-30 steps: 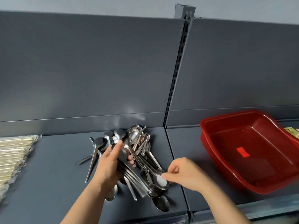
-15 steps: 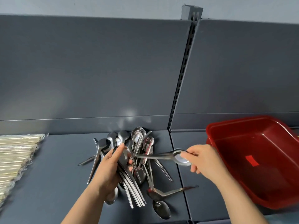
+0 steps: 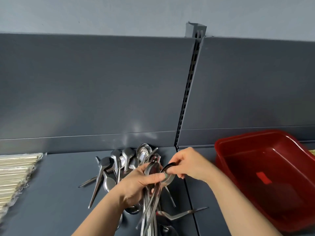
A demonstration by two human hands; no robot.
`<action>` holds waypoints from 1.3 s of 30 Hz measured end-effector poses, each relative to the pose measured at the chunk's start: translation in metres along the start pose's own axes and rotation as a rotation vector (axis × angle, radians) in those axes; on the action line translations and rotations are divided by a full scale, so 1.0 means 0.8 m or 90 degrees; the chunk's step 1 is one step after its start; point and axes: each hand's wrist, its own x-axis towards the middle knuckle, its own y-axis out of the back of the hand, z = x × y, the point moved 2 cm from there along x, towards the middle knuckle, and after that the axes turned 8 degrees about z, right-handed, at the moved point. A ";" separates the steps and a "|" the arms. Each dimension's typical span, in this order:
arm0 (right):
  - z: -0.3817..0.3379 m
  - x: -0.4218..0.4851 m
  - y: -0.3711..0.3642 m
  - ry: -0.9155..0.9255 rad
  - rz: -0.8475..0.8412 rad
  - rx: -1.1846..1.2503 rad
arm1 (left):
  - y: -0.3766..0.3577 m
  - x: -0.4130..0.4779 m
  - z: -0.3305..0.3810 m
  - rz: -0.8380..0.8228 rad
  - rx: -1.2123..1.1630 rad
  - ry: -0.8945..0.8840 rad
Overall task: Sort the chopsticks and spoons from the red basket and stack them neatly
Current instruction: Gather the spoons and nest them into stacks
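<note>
My left hand point(image 3: 136, 184) grips a bundle of metal spoons point(image 3: 151, 206), bowls up by my thumb and handles hanging down toward me. Close beside it, my right hand point(image 3: 189, 164) pinches the bowl of one spoon point(image 3: 167, 174) against the top of that bundle. More loose spoons point(image 3: 119, 162) lie in a heap on the dark shelf behind my hands, and a single spoon point(image 3: 180, 214) lies near the front. The red basket point(image 3: 221, 150) stands at the right and looks empty. Wrapped chopsticks point(image 3: 15, 171) are stacked at the far left.
The grey shelf point(image 3: 51, 193) has a tall back panel and a slotted upright post point(image 3: 189, 92) at the joint between two sections. A pale object point(image 3: 312, 153) peeks out behind the basket's right rim.
My right hand carried a single spoon from the shelf's right side back to the left hand, turning its bowl onto the top of the bundle. The left hand raised the bundle more upright.
</note>
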 end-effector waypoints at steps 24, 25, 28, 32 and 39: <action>0.106 -0.073 -0.036 0.068 -0.025 -0.255 | 0.039 -0.014 -0.038 0.139 -0.102 -0.028; 0.106 -0.073 -0.035 0.068 -0.013 -0.202 | 0.041 -0.016 -0.038 0.150 -0.100 -0.029; 0.107 -0.074 -0.031 0.036 0.041 -0.028 | 0.049 -0.022 -0.039 0.183 -0.107 -0.047; 0.102 -0.058 -0.041 -0.020 0.211 0.074 | 0.049 -0.032 -0.036 0.204 -0.159 -0.085; 0.074 -0.029 -0.093 -0.077 0.250 -0.174 | 0.041 -0.046 -0.032 0.220 -0.168 -0.101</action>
